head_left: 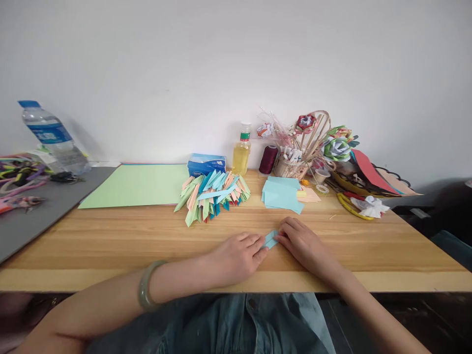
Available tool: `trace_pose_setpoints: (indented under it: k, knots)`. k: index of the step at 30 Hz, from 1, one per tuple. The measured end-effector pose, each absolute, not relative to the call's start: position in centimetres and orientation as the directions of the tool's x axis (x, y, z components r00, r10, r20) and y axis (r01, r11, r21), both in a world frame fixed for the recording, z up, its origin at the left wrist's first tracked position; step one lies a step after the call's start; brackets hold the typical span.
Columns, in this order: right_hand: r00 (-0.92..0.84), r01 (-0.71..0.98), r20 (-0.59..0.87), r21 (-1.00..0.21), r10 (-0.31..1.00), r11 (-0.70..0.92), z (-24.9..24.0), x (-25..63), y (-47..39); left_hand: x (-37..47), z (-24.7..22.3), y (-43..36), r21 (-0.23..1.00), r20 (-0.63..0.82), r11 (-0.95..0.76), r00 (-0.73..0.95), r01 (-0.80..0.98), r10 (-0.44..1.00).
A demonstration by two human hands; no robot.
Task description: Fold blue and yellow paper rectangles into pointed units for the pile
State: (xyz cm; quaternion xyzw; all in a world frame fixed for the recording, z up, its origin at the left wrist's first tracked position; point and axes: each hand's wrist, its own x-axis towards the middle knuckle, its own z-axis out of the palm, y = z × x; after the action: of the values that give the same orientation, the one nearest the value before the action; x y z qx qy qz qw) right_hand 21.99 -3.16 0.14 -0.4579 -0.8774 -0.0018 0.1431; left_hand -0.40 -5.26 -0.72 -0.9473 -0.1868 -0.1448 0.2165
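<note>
A small folded piece of light blue paper (270,239) lies on the wooden table between my hands. My left hand (239,258) presses on its left end with the fingers together. At the other end, the fingertips of my right hand (300,243) pinch the paper's edge. Behind my hands lies a heap of folded paper strips (212,192) in green, blue, peach and red. To the right of that heap sits a stack of light blue paper sheets (281,193).
Large green sheets (147,184) lie at the back left, beside a tissue pack (206,164). Along the wall stand an oil bottle (241,153), a dark red thread spool (268,160) and a basket (291,168) with paper flowers. A water bottle (53,137) leans far left.
</note>
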Motion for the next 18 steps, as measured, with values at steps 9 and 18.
trace_pose_setpoints:
  k: [9, 18]
  knots:
    - [-0.592, 0.798, 0.239, 0.037, 0.77, 0.602, 0.4, 22.0, -2.9, -0.6, -1.0, -6.9, -0.395, 0.354, -0.822, 0.894, 0.41, 0.276]
    - [-0.591, 0.803, 0.279, 0.111, 0.757, 0.586, 0.0, 22.0, -2.9, -0.4, -1.2, -6.9, -0.351, 0.306, -0.835, 0.895, 0.423, 0.324]
